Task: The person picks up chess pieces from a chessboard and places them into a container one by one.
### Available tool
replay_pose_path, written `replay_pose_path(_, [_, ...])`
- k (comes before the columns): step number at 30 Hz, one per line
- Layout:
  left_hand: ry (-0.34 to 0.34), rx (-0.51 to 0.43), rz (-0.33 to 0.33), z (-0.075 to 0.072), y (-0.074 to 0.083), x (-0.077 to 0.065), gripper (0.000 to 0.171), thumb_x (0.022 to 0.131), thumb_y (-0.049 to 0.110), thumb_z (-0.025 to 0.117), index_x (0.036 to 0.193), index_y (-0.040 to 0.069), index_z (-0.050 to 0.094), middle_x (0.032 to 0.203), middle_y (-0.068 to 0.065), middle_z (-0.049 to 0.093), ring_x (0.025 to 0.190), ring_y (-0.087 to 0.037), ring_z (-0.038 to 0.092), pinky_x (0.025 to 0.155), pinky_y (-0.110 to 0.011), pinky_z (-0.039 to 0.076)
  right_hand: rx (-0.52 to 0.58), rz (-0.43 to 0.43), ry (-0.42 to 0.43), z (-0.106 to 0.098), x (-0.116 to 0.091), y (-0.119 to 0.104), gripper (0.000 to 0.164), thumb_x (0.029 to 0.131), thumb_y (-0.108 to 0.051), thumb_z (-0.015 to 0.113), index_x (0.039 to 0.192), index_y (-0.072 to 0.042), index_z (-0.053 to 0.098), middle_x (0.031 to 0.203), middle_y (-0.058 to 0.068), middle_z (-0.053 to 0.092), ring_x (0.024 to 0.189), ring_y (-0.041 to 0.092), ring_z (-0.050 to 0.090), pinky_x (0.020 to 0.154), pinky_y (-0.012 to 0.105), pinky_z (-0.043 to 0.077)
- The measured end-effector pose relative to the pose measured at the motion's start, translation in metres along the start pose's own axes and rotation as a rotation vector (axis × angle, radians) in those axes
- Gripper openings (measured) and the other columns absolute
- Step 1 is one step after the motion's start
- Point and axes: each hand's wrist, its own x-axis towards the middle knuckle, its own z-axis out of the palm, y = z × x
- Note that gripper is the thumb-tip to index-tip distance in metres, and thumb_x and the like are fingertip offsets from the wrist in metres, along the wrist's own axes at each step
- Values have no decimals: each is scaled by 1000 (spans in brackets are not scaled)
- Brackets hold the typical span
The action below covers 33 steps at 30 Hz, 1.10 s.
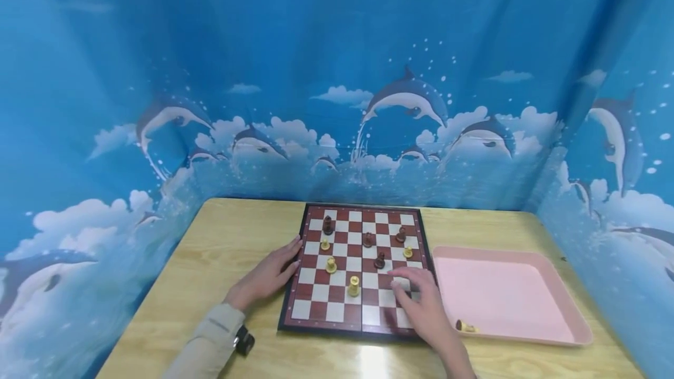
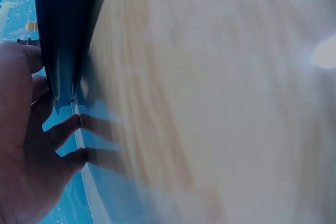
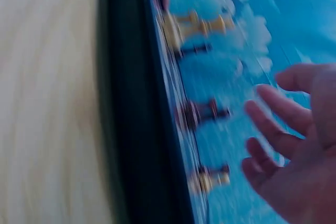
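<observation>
Faintly, unreadably marked chessboard, left hand relaxed at edge, right hand wide above

Head camera high, set back, facing forward and down across the red-and-white checkered chessboard to the blue dolphin-printed curtain. Both wrist cameras low, close, rolled sideways along the board's black rim; all three views share rim and curtain.

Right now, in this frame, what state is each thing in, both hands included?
Board: unfolded, flat on the table
Dark pieces: four, standing on the board
Light pieces: four, standing on the board
Loose piece: on its side in the tray
Left hand: fingers at the board's edge
Right hand: above the board, empty
</observation>
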Motion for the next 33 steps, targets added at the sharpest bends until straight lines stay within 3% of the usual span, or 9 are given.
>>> replay_pose_path(4, [1, 12, 10, 0, -1, 2, 58, 110, 30, 44, 159, 5, 28, 168, -14, 22, 151, -37, 30, 122, -53, 30, -44, 13, -191, 19, -1, -11, 38, 93, -23, 73, 130, -14, 68, 134, 5, 65, 133, 33, 47, 113, 66, 37])
replay_pose_path(7, [1, 11, -6, 1, -1, 3, 58, 110, 32, 44, 160, 7, 28, 168, -12, 22, 152, -35, 30, 123, -53, 29, -43, 8, -247, 29, -1, -16, 47, 93, -25, 74, 136, -10, 63, 141, 10, 60, 135, 35, 46, 114, 64, 37])
replay_pose_path(16, [-15, 8, -55, 3, 1, 0, 58, 110, 35, 42, 160, 11, 26, 169, -7, 21, 153, -32, 29, 123, -51, 29, -47, -24, -278, 43, 4, -22, 46, 92, -24, 75, 134, -12, 64, 136, 8, 64, 132, 36, 49, 110, 67, 39])
replay_pose_path(25, [-9, 8, -40, 0, 1, 3, 58, 110, 35, 42, 160, 10, 26, 169, -8, 20, 153, -32, 28, 124, -50, 28, -62, -57, -291, 49, 13, -22, 38, 92, -21, 74, 128, -9, 67, 132, 8, 65, 127, 34, 50, 108, 64, 43])
replay_pose_path(33, [-19, 14, -49, 2, 0, 2, 58, 110, 34, 42, 161, 11, 26, 169, -7, 19, 153, -31, 28, 124, -49, 28, -43, -66, -215, 52, 18, -23, 23, 90, -15, 76, 113, -14, 74, 119, 1, 72, 122, 30, 56, 109, 61, 43])
